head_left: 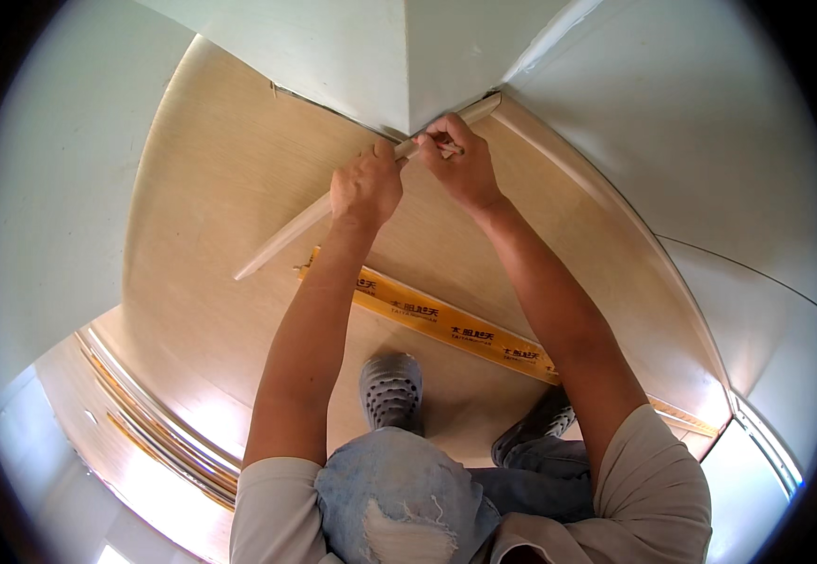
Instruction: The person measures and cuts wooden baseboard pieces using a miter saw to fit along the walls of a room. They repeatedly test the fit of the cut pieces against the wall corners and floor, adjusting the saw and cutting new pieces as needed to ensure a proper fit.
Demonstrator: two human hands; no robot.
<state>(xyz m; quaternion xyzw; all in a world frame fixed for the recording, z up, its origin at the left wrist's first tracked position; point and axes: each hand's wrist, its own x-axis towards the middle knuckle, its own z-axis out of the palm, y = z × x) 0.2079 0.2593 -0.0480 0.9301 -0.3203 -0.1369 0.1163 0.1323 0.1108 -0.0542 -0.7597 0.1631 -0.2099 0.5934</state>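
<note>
A long pale wood trim strip (286, 242) lies slantwise over the wood floor, its far end at the base of the wall on the right. My left hand (367, 185) is closed over the strip's middle, pressing it close to the jutting wall corner (408, 103). Just to the right, my right hand (463, 167) pinches a short, thin pencil (449, 148) above the strip, beside that corner. The pencil's tip is too small to make out. Another trim strip (568, 160) is set along the foot of the right wall.
A yellow-wrapped strip with dark print (399, 299) lies across the floor (230, 179) in front of my shoes (392, 387). Several long strips (159, 437) lie together at the lower left. Pale walls (709, 122) stand on both sides.
</note>
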